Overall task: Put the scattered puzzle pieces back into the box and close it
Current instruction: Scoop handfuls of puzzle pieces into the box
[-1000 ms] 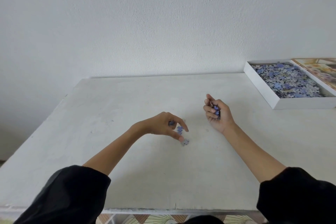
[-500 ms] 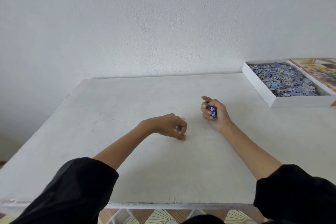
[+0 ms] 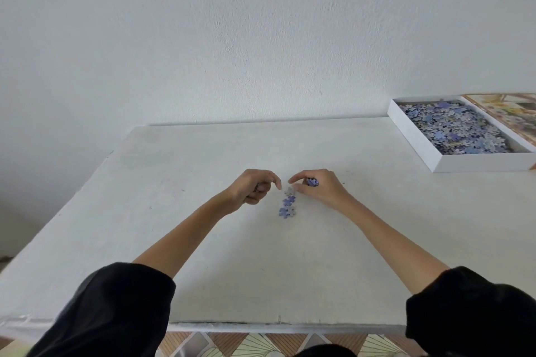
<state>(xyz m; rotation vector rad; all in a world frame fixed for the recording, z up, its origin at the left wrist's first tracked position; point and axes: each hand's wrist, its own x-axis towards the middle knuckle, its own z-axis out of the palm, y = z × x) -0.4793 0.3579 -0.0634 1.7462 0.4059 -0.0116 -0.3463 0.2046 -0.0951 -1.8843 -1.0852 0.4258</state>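
A short row of blue and grey puzzle pieces [image 3: 287, 206] lies on the white table [image 3: 203, 240] between my hands. My right hand [image 3: 319, 190] holds blue pieces [image 3: 312, 182] in its curled fingers. Its thumb and forefinger pinch the grey piece [image 3: 289, 191] at the far end of the row. Just left of the row, my left hand [image 3: 253, 188] has its fingers curled, and a small dark piece shows inside them. The open white box [image 3: 478, 165] at the far right is full of pieces. Its printed lid [image 3: 516, 113] lies beside it.
A white wall stands right behind the table's far edge. The table's near edge [image 3: 278, 324] runs below my black sleeves, with patterned floor under it. The box and lid sit at the table's right side, partly cut off by the frame.
Both hands have come together at the table's middle. My right hand turned palm down. A row of pieces now lies on the table between the hands, where none showed half a second ago.
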